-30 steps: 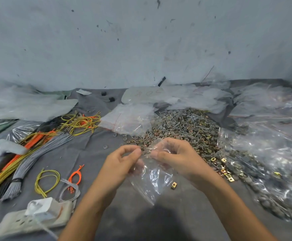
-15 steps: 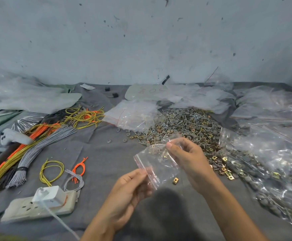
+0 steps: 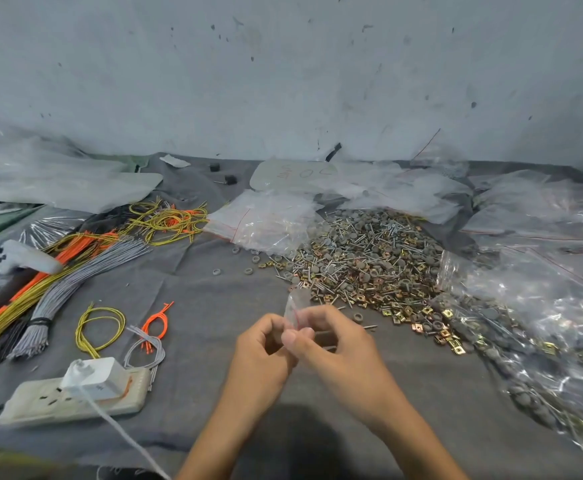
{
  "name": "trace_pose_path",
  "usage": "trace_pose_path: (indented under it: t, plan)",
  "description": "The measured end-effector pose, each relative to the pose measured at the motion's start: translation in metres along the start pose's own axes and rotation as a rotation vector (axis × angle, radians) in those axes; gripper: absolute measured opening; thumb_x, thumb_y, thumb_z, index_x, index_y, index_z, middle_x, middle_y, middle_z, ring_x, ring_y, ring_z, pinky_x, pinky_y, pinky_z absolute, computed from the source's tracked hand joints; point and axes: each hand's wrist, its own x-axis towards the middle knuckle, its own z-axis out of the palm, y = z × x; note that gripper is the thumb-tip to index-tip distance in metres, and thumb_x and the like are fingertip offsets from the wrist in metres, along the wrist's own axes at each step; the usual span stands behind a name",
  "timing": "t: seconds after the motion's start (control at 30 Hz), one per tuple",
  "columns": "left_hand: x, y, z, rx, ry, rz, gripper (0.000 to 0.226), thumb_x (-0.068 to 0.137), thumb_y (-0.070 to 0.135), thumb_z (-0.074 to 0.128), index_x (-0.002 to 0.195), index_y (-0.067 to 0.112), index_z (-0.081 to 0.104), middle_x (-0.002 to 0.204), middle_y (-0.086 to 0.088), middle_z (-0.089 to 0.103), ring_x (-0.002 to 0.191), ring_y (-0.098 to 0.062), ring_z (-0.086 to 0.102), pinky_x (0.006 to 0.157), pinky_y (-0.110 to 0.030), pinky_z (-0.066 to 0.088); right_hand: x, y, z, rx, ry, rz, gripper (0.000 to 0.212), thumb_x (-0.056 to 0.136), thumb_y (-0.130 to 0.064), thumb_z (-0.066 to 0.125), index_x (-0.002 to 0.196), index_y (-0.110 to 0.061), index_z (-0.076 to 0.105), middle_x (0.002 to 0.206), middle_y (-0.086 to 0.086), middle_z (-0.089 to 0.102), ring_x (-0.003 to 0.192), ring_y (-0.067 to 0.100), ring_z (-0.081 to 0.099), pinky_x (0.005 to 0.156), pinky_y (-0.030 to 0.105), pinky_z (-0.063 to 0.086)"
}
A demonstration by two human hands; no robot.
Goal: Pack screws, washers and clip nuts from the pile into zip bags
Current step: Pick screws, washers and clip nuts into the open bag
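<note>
now | left hand [image 3: 259, 355], right hand [image 3: 339, 351] pinch zip bag [image 3: 297, 302] | far sheet [image 3: 293, 174]: red writing unreadable

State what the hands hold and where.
Both the left hand and right hand pinch a small clear zip bag near its red-lined edge; one corner sticks up above the fingers.

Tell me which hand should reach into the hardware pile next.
Right, probably. The right hand sits nearer the heap of silver screws, grey washers and gold clip nuts; the left hand can hold the small clear zip bag both now pinch.
</note>
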Motion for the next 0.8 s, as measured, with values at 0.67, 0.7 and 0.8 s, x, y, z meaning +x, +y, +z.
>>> trace_pose_path:
  t: [0.67,0.7,0.8]
  plan:
    - [-0.004,-0.002,-0.018,0.465,-0.049,0.165,0.015,0.080,0.038,0.061,0.087,0.030,0.051,0.068,0.003,0.065,0.060,-0.011,0.057,0.061,-0.039,0.051,0.004,0.000,0.005,0.238,-0.060,0.099,0.031,0.088,-0.025,0.079,0.084,-0.002,0.058,0.075,0.013,0.063,0.066,0.018,0.061,0.063,0.035,0.053]
    - [-0.003,-0.003,-0.019,0.412,-0.057,0.137,0.015,0.079,0.039,0.061,0.084,0.030,0.050,0.065,0.000,0.063,0.057,-0.016,0.055,0.060,-0.045,0.051,0.004,0.001,0.002,0.251,-0.084,0.110,0.033,0.086,-0.026,0.079,0.083,-0.002,0.057,0.076,0.013,0.062,0.068,0.018,0.062,0.062,0.032,0.054]
    - [-0.003,-0.004,-0.020,0.326,-0.018,0.063,0.021,0.077,0.046,0.059,0.081,0.029,0.047,0.062,-0.003,0.062,0.053,-0.024,0.057,0.058,-0.056,0.052,0.007,0.003,-0.002,0.201,-0.079,0.117,0.027,0.086,-0.023,0.079,0.079,-0.007,0.058,0.076,0.017,0.062,0.073,0.020,0.062,0.061,0.030,0.055]
